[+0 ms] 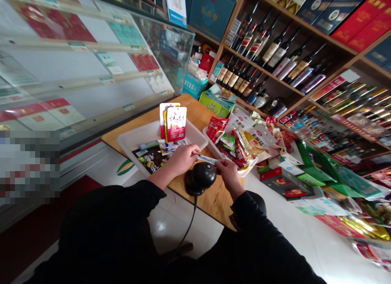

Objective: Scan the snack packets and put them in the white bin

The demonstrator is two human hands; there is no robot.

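Between the left hand [183, 158] and the right hand [229, 175], whose fingers pinch its 2 ends just beside the black scanner [204, 176], spans 1 slim pale packet [207, 159], probably light, bendy and slick, best held at those ends.

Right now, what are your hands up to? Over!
Left hand, right hand: both holding slim packet. Black corded scanner close, nearer the body. White trays beyond.

Shop on my feed.
I see bottles [270, 52] on wooden shelving [337, 74], a glass display case [82, 82], red boxes [363, 25].
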